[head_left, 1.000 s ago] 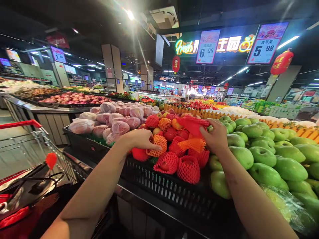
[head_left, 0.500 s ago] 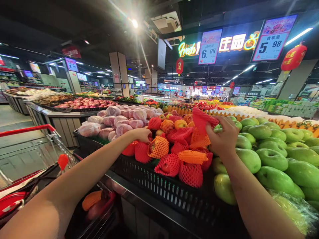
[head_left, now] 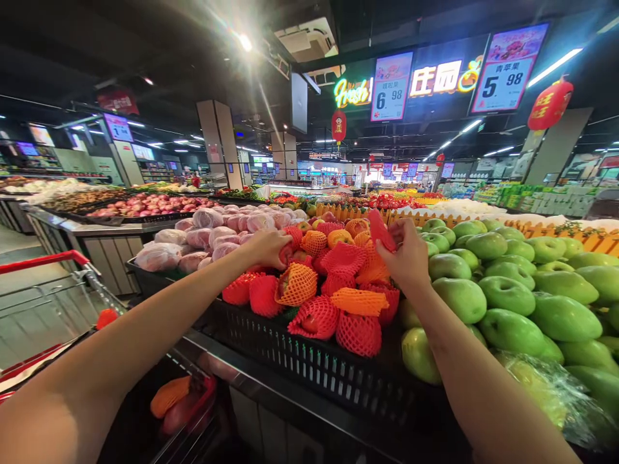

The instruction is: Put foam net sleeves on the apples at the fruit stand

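A black crate (head_left: 309, 361) holds several apples wrapped in red and orange foam nets (head_left: 316, 283). My left hand (head_left: 268, 248) reaches over the pile, fingers curled on a netted apple at its back left. Over the right side of the pile, my right hand (head_left: 409, 254) pinches an empty red foam net (head_left: 380, 229). Green apples (head_left: 507, 290) are heaped just right of that hand.
A red-handled shopping cart (head_left: 53, 303) stands at my left, with netted fruit (head_left: 169, 396) in it. Pink bagged fruit (head_left: 213, 232) lies behind the crate. A plastic bag of green fruit (head_left: 551, 393) sits at the right front. Price signs (head_left: 503, 74) hang overhead.
My left hand has moved from the front of the pile to its back left. My right hand lifted the red net, then brought it lower and nearer the pile.
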### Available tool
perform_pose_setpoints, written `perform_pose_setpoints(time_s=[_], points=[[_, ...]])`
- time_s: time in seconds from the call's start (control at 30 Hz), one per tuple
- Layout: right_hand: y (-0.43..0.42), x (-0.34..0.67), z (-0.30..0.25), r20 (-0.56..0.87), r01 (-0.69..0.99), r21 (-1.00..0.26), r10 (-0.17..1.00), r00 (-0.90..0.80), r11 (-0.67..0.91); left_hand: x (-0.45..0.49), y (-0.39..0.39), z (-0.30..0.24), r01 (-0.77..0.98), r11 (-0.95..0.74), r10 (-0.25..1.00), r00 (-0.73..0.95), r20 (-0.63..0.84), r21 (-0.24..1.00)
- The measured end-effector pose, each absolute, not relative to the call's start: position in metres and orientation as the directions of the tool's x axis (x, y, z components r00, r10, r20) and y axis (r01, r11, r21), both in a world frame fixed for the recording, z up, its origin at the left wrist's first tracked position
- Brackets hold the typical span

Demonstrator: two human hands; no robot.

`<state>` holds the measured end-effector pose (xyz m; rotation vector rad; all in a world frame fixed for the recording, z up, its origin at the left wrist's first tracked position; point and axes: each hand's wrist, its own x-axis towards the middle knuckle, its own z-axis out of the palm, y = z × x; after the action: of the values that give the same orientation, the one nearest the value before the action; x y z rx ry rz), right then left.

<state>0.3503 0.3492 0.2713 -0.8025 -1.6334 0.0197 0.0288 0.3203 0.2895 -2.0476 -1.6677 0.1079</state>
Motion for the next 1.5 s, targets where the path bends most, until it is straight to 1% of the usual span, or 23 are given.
perform_pose_setpoints(time_s=[0.07,0.1,0.2,0.33,0.43,0.5,0.6,0.7,0.83,0.9,0.97,1.03,1.07,1.1,1.17,1.2,1.23,1.27,1.3,1.33,1.37,1.43,1.5], points=[[0.349,0.349,0.27,0.849,0.487,-0.447,0.528,-0.033,0.75,0.046,0.312,0.291,0.88,-0.081,0.862,0.298,0.41,-0.467],[0.35,0.349,0.269,0.844,0.504,-0.438,0.533,-0.055,0.744,0.057,0.309,0.29,0.868,-0.064,0.824,0.324,0.464,-0.492],[0.354,0.352,0.268,0.817,0.557,-0.435,0.57,-0.086,0.707,0.092,0.307,0.284,0.833,-0.012,0.766,0.363,0.53,-0.554],[0.36,0.357,0.269,0.775,0.567,-0.486,0.628,-0.071,0.664,0.104,0.317,0.281,0.855,-0.008,0.78,0.329,0.532,-0.518],[0.359,0.356,0.269,0.795,0.559,-0.463,0.601,-0.08,0.687,0.085,0.323,0.282,0.878,-0.058,0.8,0.326,0.504,-0.475],[0.357,0.354,0.268,0.812,0.562,-0.428,0.574,-0.106,0.708,0.068,0.323,0.282,0.878,-0.106,0.793,0.358,0.493,-0.468],[0.355,0.353,0.267,0.824,0.571,-0.391,0.551,-0.132,0.722,0.047,0.321,0.28,0.837,-0.125,0.751,0.431,0.501,-0.533],[0.355,0.354,0.267,0.816,0.563,-0.416,0.566,-0.115,0.714,0.03,0.32,0.275,0.752,-0.138,0.685,0.542,0.486,-0.644],[0.357,0.356,0.268,0.821,0.564,-0.43,0.565,-0.08,0.705,0.008,0.325,0.269,0.612,-0.171,0.582,0.695,0.422,-0.772],[0.357,0.356,0.269,0.826,0.568,-0.425,0.558,-0.074,0.705,-0.001,0.326,0.27,0.579,-0.151,0.573,0.712,0.406,-0.801],[0.356,0.355,0.269,0.829,0.566,-0.426,0.555,-0.068,0.705,-0.003,0.324,0.274,0.609,-0.113,0.578,0.683,0.446,-0.785],[0.354,0.354,0.27,0.826,0.563,-0.438,0.561,-0.054,0.701,0.009,0.317,0.281,0.728,-0.063,0.551,0.596,0.584,-0.683],[0.354,0.354,0.27,0.824,0.561,-0.447,0.565,-0.045,0.696,0.02,0.313,0.286,0.808,-0.053,0.513,0.526,0.678,-0.587],[0.353,0.354,0.27,0.819,0.559,-0.46,0.572,-0.033,0.69,0.035,0.309,0.291,0.885,-0.068,0.468,0.435,0.769,-0.46],[0.353,0.354,0.271,0.806,0.56,-0.491,0.592,0.003,0.667,0.073,0.303,0.301,0.965,-0.209,0.373,0.231,0.899,-0.161],[0.353,0.355,0.27,0.8,0.566,-0.506,0.6,0.026,0.65,0.094,0.304,0.306,0.946,-0.323,0.348,0.127,0.929,-0.008],[0.354,0.356,0.27,0.793,0.572,-0.52,0.607,0.049,0.634,0.114,0.306,0.311,0.88,-0.453,0.337,0.024,0.941,0.14],[0.356,0.358,0.27,0.787,0.572,-0.536,0.613,0.071,0.621,0.133,0.311,0.315,0.762,-0.579,0.338,-0.099,0.936,0.29],[0.357,0.359,0.27,0.78,0.564,-0.553,0.619,0.091,0.614,0.149,0.317,0.318,0.591,-0.685,0.373,-0.22,0.901,0.427],[0.359,0.361,0.27,0.772,0.544,-0.574,0.626,0.111,0.612,0.162,0.325,0.32,0.38,-0.749,0.439,-0.328,0.836,0.543],[0.36,0.362,0.271,0.761,0.516,-0.599,0.636,0.129,0.612,0.172,0.333,0.321,0.158,-0.763,0.526,-0.41,0.745,0.626],[0.361,0.364,0.271,0.727,0.456,-0.656,0.666,0.166,0.602,0.183,0.347,0.318,-0.222,-0.669,0.713,-0.46,0.529,0.709],[0.36,0.364,0.272,0.686,0.403,-0.708,0.7,0.198,0.58,0.184,0.355,0.312,-0.452,-0.487,0.861,-0.391,0.325,0.747]])
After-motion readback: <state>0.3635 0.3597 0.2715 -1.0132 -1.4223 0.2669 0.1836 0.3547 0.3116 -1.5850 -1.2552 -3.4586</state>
